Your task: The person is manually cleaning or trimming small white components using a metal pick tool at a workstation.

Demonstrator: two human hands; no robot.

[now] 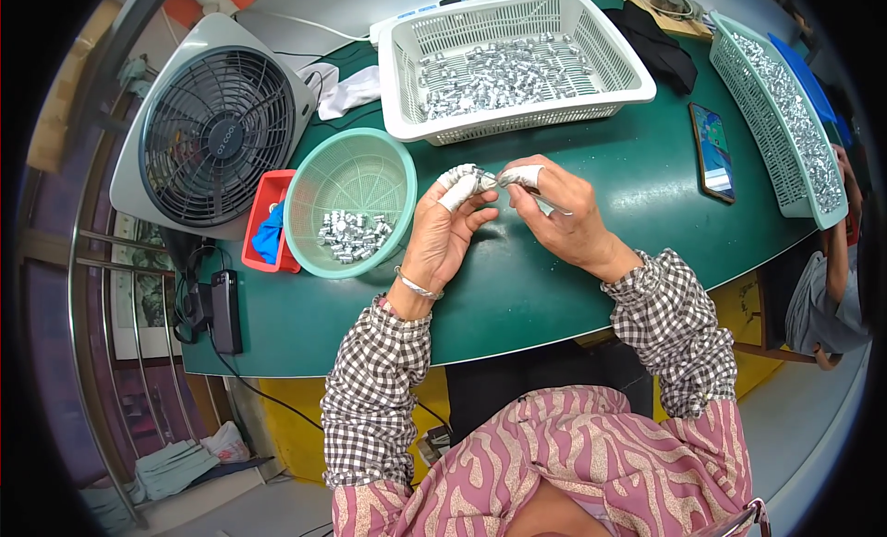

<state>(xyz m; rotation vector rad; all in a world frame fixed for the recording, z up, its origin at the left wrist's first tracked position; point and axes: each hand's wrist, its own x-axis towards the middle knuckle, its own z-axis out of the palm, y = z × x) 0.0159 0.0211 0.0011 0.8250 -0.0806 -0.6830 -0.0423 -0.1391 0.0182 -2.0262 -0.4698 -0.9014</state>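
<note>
My left hand [447, 221] and my right hand [565, 216] meet over the table, their fingertips pinched close together. White wrapping covers some fingers on both hands. A small silver metal part [491, 180] shows at the tips of my left thumb and finger. My right fingers are curled in toward it; a thin shiny sliver [554, 206] shows under them, too small to name. Left of my hands stands a round light-green basket [305, 191] with small silver metal cylinders [354, 234] in its bottom. Beyond my hands, a large white basket [517, 123] holds many loose silver parts [499, 73].
A fan [222, 135] stands at the left beside a red box [259, 251] with blue cloth. At the right are a phone [711, 154] and a long green basket [802, 205] full of metal parts. A black power adapter [225, 311] lies at the left table edge. Another person's arm [836, 269] shows far right.
</note>
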